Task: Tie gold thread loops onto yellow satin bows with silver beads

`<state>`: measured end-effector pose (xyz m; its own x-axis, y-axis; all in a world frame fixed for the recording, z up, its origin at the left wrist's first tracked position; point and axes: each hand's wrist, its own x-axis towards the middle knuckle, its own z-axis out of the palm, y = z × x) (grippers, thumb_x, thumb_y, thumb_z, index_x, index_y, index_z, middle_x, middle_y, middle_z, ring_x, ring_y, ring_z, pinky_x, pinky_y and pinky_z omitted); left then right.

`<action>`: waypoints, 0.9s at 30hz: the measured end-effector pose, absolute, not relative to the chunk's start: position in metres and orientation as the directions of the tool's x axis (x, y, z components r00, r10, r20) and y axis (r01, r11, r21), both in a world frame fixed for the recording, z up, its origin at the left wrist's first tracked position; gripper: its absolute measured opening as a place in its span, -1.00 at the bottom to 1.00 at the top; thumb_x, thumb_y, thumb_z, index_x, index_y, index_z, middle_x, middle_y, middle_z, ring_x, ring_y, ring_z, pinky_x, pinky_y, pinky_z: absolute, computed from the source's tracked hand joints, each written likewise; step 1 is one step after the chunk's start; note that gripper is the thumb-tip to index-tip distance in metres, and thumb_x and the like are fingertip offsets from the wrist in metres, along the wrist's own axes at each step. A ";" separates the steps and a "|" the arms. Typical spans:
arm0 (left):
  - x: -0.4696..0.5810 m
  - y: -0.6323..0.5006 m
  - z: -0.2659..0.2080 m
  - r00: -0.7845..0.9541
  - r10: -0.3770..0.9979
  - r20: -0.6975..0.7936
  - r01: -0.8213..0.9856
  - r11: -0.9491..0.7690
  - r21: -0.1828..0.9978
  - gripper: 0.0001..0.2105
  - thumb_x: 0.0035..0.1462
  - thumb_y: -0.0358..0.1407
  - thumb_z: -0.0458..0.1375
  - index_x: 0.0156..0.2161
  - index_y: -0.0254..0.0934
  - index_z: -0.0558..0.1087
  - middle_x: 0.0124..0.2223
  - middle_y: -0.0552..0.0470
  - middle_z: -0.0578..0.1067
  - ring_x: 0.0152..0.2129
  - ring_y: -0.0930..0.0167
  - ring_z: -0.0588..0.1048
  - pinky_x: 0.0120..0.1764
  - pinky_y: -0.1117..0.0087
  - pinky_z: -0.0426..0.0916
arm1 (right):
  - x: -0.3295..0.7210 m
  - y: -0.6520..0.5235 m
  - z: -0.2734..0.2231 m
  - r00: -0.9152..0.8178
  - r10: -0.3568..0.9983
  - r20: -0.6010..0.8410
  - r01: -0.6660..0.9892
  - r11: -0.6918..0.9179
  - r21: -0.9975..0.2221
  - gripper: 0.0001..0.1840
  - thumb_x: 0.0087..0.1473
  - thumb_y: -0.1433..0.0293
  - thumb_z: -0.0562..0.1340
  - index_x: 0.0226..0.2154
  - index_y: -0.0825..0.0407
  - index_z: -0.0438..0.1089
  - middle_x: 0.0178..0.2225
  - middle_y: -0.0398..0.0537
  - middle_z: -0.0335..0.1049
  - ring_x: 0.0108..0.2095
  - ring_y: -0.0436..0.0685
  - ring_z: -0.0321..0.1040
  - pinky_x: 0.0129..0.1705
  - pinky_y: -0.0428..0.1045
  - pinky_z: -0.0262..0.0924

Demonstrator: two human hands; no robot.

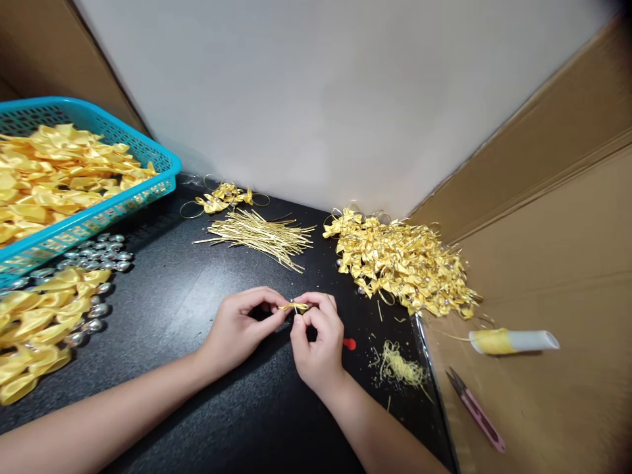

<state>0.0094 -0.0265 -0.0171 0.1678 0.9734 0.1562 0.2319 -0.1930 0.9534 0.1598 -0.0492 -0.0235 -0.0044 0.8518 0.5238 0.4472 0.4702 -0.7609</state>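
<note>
Between my two hands, over the middle of the black table, is a small yellow ribbon bow (295, 307). My left hand (244, 322) pinches its left end between thumb and fingertips. With curled fingers, my right hand (320, 336) grips the right side, and a thin pale strand shows at its thumb tip. Just beyond the hands lies a pile of gold twist ties (261, 237). A heap of finished-looking yellow bows (405, 263) with wire loops and silver beads sits to the right.
A blue basket (168, 172) of yellow bows stands at left. Near it lie silver beads (101, 253) and loose bows (44, 322). On the right are thread scraps (402, 365), a thread tube (533, 341), pink snips (476, 411) and cardboard (543, 263). A few looped bows (222, 196) lie by the wall.
</note>
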 end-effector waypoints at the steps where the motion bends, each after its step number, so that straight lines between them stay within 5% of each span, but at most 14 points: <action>1: 0.009 -0.026 -0.017 0.159 0.976 0.146 0.235 -0.181 0.955 -0.92 0.05 -0.33 0.23 -0.42 -0.26 0.56 -0.45 0.04 0.57 -0.51 0.42 0.48 -0.41 0.46 0.36 | 0.160 -0.049 -0.024 -0.004 0.854 0.520 0.443 0.468 -0.765 -0.74 0.02 0.58 0.11 -0.60 -0.01 0.15 -0.29 -0.01 0.41 -0.23 0.13 0.34 -0.21 0.07 0.30; 27: 0.008 -0.025 -0.020 0.148 0.964 0.223 0.239 -0.254 0.937 -0.94 0.07 -0.40 0.23 -0.39 -0.25 0.56 -0.44 0.09 0.57 -0.51 0.47 0.48 -0.42 0.52 0.36 | 0.159 -0.048 -0.026 0.000 0.836 0.548 0.450 0.490 -0.747 -0.74 0.04 0.59 0.11 -0.58 -0.01 0.14 -0.27 0.01 0.43 -0.22 0.12 0.38 -0.19 0.06 0.33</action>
<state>0.0078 -0.0254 -0.0199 0.1481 0.9635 0.2229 0.2390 -0.2535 0.9373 0.1594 -0.0480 -0.0261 -0.0003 0.8362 0.5485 0.4497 0.4900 -0.7468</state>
